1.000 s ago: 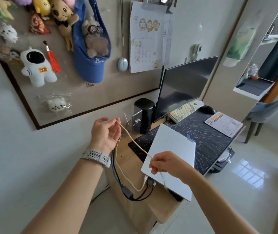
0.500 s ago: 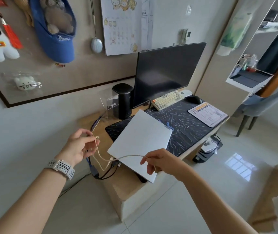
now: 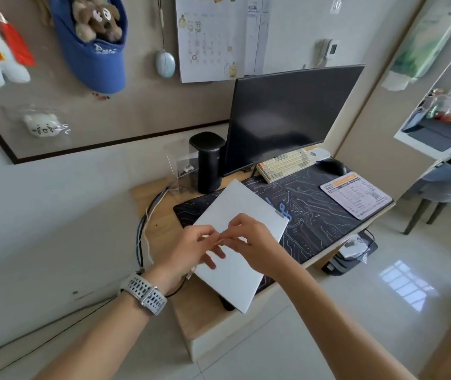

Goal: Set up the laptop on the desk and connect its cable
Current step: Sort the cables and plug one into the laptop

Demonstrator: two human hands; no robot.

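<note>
While the laptop (image 3: 239, 242) lies closed and flat on the desk (image 3: 161, 231), skewed so its long axis runs from the near desk edge up toward the monitor (image 3: 287, 116), we have both hands together just above its lid. Our left hand (image 3: 188, 250) and right hand (image 3: 249, 242) meet fingertip to fingertip, and between them we pinch a short pale stretch of cable (image 3: 218, 240); which hand has the firmer hold we cannot tell.

What the next move turns on, as we judge it, is the laptop's left edge. That edge sits directly under our left wrist, and a pale plug end seems to hang just beside it there, though it is small and half hidden. So the left hand is the nearer one to any port on that side, while the right reaches across the lid.

Further left, a bundle of cords (image 3: 144, 231) runs along the desk toward the wall. Beyond the laptop's far corner lie a dark mat (image 3: 314, 215), a keyboard (image 3: 284, 164) and a black cylinder (image 3: 207, 160).
</note>
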